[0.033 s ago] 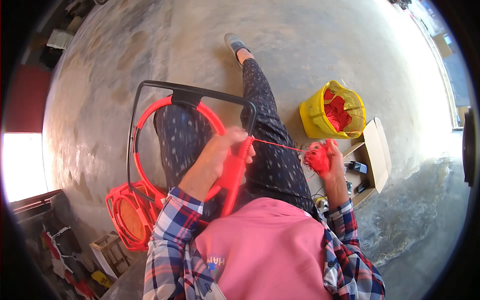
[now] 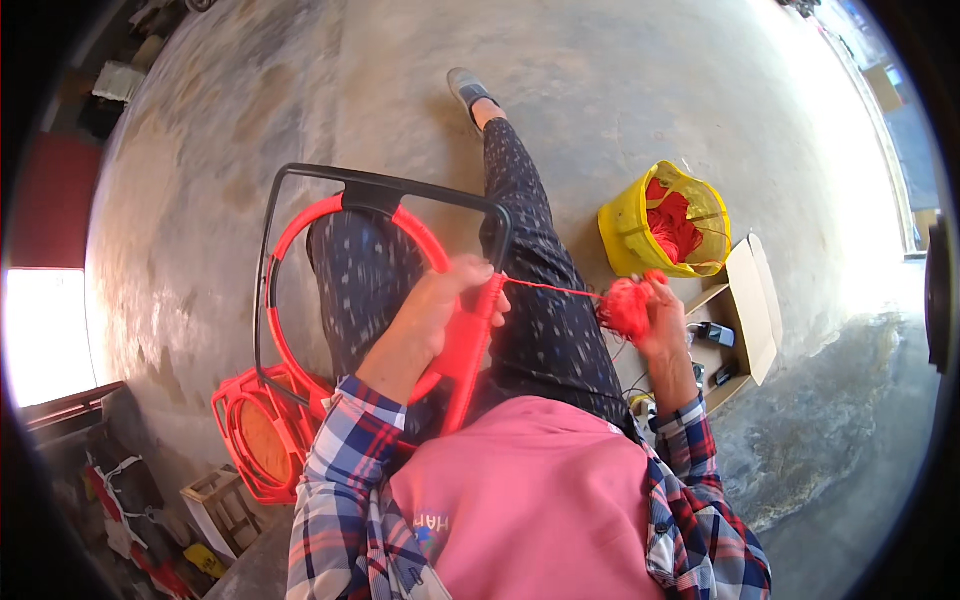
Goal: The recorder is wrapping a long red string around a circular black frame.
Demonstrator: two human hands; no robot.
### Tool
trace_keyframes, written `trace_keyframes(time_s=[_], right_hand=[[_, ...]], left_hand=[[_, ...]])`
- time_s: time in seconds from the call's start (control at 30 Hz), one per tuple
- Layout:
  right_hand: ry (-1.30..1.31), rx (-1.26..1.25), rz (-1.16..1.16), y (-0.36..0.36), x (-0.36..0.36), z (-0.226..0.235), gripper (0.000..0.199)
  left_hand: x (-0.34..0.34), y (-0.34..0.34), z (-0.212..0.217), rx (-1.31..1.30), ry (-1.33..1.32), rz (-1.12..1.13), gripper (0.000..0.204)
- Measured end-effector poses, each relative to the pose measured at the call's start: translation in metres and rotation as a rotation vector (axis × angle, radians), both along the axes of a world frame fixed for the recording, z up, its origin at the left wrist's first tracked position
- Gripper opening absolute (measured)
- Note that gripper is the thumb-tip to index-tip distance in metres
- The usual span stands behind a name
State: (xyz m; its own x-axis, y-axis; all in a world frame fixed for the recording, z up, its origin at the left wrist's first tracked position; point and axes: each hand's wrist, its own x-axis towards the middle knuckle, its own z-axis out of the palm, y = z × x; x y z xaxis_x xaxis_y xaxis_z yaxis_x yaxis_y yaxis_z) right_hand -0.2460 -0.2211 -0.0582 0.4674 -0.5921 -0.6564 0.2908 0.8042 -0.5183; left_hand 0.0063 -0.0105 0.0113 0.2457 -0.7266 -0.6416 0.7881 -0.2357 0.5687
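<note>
My left hand (image 2: pixel 440 300) is closed round the red-wrapped side of a frame (image 2: pixel 490 310) that rests across my thigh. This frame has a black outer bar and a red-and-black ring inside it. From the wrapped side a taut red strand (image 2: pixel 548 288) runs to the right. It leads into a bundle of red yarn (image 2: pixel 624 308), which my right hand (image 2: pixel 664 325) grips above my other leg. The fingertips of my left hand are partly hidden behind the wrapped bar.
A yellow basket (image 2: pixel 624 235) with more red yarn stands on the floor at the right. Beside it lies an open cardboard box (image 2: pixel 752 300) with small devices. Red frames (image 2: pixel 240 475) lean at my left, near a wooden crate (image 2: pixel 220 505).
My right hand has turned slightly, and the yarn bundle has shifted a little to the left. My left hand and the frame stay almost in place.
</note>
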Motion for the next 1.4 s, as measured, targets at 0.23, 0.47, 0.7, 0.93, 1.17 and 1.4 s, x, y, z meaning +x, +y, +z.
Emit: trace_keyframes(time_s=[0.23, 0.47, 0.7, 0.93, 1.17, 1.4], right_hand=[[-0.171, -0.427, 0.622, 0.005, 0.096, 0.096, 0.036], [0.415, -1.220, 1.208, 0.028, 0.175, 0.092, 0.023], [-0.007, -0.797, 0.654, 0.023, 0.142, 0.062, 0.019], [0.267, -1.619, 0.617, 0.049, 0.113, 0.061, 0.033], [-0.126, -0.571, 0.724, 0.038, 0.105, 0.033, 0.017], [-0.005, -0.843, 0.190, 0.059, 0.106, 0.042, 0.042]], left_hand=[[-0.011, 0.005, -0.008, -0.123, -0.219, 0.286, 0.055], [-0.014, -0.001, -0.010, -0.332, -0.416, 0.334, 0.081], [-0.002, 0.013, -0.040, -0.357, 0.152, 0.199, 0.055], [-0.005, 0.005, -0.029, -0.316, 0.229, 0.210, 0.054], [-0.006, 0.003, -0.026, -0.224, 0.152, 0.237, 0.054], [-0.007, -0.001, -0.023, -0.332, 0.250, 0.215, 0.056]])
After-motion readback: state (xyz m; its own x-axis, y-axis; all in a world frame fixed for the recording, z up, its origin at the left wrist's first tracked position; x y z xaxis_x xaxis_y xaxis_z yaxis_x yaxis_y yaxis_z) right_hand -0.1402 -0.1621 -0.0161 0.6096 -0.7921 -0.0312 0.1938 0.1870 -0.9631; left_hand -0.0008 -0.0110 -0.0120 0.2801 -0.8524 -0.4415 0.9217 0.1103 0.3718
